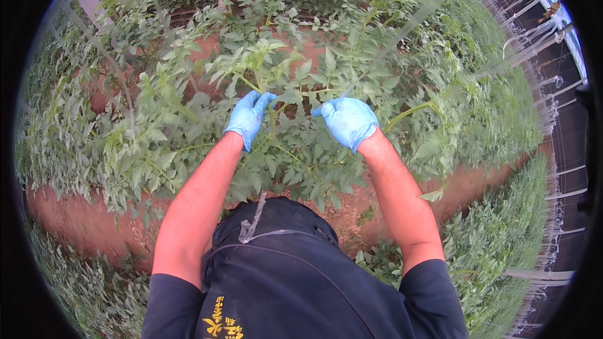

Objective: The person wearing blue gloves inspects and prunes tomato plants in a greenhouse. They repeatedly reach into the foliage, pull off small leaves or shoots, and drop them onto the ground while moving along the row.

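Note:
In front of me stands a leafy green tomato plant (256, 63) with its top bending upward. My left hand (247, 117), in a blue disposable glove, has its thumb and fingers pinched together at the plant's main stem (272, 125). To the right, about a hand's width away, my right hand (347, 120) wears a matching glove and is closed. A translucent plastic strip (400, 33) comes down from the upper right into the right hand. Between the hands, leaves partly cover a faint length of strip. The right fingertips point toward the stem.
Dense tomato plants (94, 136) fill both sides, with another thick stem (410, 115) right of my right hand. Reddish soil (94, 226) runs behind this row. More hanging strips (89, 0) cross the upper left. A clear strip (254, 219) lies at my waist. Wires and pale bars (541, 52) line the right side.

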### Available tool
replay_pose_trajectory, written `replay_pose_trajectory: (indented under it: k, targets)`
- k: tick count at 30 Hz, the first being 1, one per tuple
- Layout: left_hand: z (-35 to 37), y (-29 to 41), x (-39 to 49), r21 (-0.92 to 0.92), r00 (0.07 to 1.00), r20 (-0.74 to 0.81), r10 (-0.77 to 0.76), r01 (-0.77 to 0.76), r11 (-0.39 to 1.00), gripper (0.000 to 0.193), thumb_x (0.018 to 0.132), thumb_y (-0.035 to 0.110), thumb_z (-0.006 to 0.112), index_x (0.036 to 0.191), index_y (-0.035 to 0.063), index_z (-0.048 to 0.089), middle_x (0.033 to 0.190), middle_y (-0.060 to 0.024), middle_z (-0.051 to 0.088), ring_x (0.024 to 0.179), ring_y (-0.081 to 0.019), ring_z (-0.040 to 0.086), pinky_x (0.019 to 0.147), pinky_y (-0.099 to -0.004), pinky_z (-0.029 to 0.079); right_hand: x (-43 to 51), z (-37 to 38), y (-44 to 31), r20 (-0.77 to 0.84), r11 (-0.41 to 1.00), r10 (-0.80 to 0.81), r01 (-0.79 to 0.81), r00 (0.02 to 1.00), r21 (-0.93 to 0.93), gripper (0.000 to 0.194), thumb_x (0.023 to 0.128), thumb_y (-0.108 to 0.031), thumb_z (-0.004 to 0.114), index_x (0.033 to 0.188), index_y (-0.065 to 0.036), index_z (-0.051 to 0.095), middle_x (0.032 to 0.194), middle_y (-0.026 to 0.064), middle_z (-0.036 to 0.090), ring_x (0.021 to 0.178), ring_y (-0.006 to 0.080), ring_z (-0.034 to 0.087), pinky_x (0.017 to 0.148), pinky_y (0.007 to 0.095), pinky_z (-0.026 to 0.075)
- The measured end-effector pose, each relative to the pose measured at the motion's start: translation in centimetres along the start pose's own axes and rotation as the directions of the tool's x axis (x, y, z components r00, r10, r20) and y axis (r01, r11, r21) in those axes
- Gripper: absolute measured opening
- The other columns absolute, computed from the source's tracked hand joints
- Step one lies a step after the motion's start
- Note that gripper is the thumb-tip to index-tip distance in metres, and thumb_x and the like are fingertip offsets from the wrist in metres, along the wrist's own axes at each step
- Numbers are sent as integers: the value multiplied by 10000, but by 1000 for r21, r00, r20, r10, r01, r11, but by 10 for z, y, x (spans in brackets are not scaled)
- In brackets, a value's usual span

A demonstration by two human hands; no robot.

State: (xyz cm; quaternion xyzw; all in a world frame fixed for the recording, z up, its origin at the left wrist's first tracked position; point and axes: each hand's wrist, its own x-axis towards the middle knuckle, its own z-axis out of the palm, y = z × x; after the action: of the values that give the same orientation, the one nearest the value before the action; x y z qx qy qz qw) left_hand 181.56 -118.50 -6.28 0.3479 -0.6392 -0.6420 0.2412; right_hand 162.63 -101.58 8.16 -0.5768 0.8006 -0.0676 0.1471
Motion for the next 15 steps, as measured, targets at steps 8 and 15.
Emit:
replay_pose_trajectory:
  k: [8, 15]
  targets:
    - [-14, -107, -30, -71, 995, -12, 96, -96, 993, 431, 1127, 292, 570, 1489, 59, 569, 1333, -101, 699, 1161, -198, 664, 1021, -368, 522, 17, -38, -29, 11, 836, -274, 232, 962, 496, 456, 969, 8, 535, 1399, -34, 681, 1409, 180, 699, 1300, 239, 668, 1116, 389, 499]
    - [17, -27, -72, -434, 950, 312, -2, 144, 889, 480, 1024, 173, 703, 1470, 44, 582, 1411, -71, 667, 1310, -213, 622, 1115, -383, 503, 53, -69, 5, -64, 927, -187, 197, 980, 319, 341, 1051, -278, 676, 1352, -135, 748, 1022, 99, 794, 924, 164, 734, 841, 335, 587]
